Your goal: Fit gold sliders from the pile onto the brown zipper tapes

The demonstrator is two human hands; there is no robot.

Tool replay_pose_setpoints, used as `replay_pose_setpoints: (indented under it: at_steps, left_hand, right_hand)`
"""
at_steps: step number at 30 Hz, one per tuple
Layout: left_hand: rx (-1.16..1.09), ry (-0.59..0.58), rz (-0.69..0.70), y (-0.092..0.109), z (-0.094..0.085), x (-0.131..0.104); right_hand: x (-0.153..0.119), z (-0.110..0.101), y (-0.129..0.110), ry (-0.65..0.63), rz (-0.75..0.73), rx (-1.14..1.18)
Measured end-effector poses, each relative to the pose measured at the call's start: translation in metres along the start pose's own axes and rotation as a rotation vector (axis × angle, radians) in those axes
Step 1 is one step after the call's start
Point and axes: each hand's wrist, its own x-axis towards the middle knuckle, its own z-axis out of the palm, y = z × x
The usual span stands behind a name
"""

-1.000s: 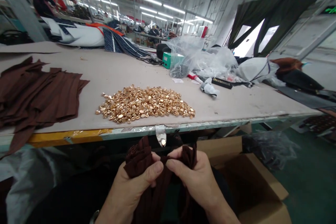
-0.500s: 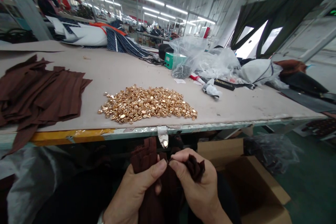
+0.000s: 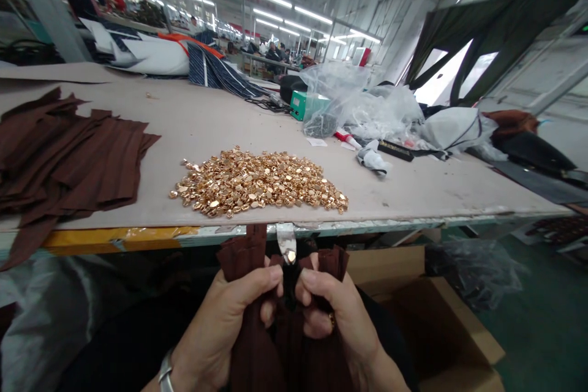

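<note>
Brown fabric strips (image 3: 257,349) hang from both hands below the table edge. My left hand (image 3: 239,300) is closed round a bundle of them, thumb pressed on top. Facing it, my right hand (image 3: 333,300) pinches more brown strips, their ends sticking up above the fingers. Between the hands, a metal holder (image 3: 287,239) juts from the table edge with a small gold piece (image 3: 291,256) at its tip. A heap of gold pieces (image 3: 261,180) lies on the table just behind. More brown strips (image 3: 78,159) are piled at the left.
The grey table (image 3: 184,116) spans the view. Plastic bags (image 3: 386,110) and a green box (image 3: 298,105) stand at its back. An open cardboard box (image 3: 441,324) is below right. People work far off at upper left.
Both hands have risen slightly toward the metal holder and moved apart. The right hand has turned, and its strip ends now point upward. The view has shifted slightly.
</note>
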Motion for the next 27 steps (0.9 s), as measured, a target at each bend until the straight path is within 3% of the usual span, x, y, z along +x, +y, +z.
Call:
replay_pose_setpoints:
  at_steps: [8,27]
  left_hand:
    - [0.06,0.001,-0.035,0.01,0.005,0.007]
    - [0.056,0.031,-0.041,0.008,0.007,0.015]
  right_hand:
    - [0.006,0.003,-0.003,0.026,0.079,0.021]
    - [0.014,0.005,-0.006,-0.028,0.113,0.039]
